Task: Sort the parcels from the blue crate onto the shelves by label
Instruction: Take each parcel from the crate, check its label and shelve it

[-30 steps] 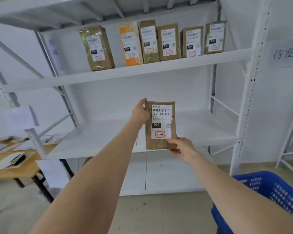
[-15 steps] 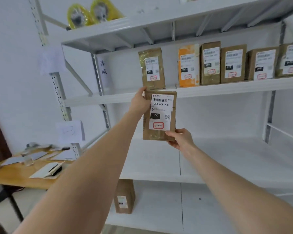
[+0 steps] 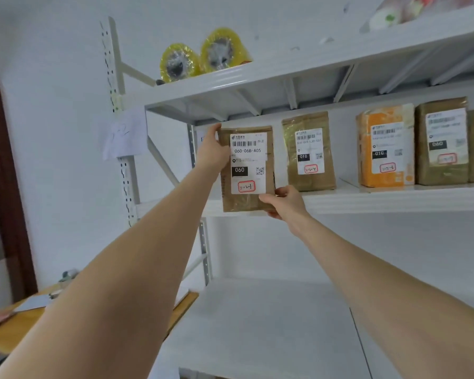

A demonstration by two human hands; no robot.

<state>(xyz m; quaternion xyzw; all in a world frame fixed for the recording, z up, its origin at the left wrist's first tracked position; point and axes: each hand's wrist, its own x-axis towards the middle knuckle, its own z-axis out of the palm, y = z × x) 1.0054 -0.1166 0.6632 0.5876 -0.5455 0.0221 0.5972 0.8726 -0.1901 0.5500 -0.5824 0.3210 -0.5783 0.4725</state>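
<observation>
Both hands hold one brown parcel (image 3: 246, 168) upright at the middle shelf's (image 3: 367, 202) left end: left hand (image 3: 212, 151) grips its upper left edge, right hand (image 3: 283, 203) pinches its lower right corner, beside a shelved parcel (image 3: 309, 151).

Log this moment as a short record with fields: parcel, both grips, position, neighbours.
parcel: brown paper parcel with white label 060-06B-A05, upright, label facing the camera
left-hand grip: holds its upper left edge
right-hand grip: pinches its lower right corner
position: before the front edge of the white metal shelf, left end; resting or not, cannot tell
neighbours: brown parcel labelled 010, then orange parcel, standing to its right
above: two yellow tape rolls
</observation>
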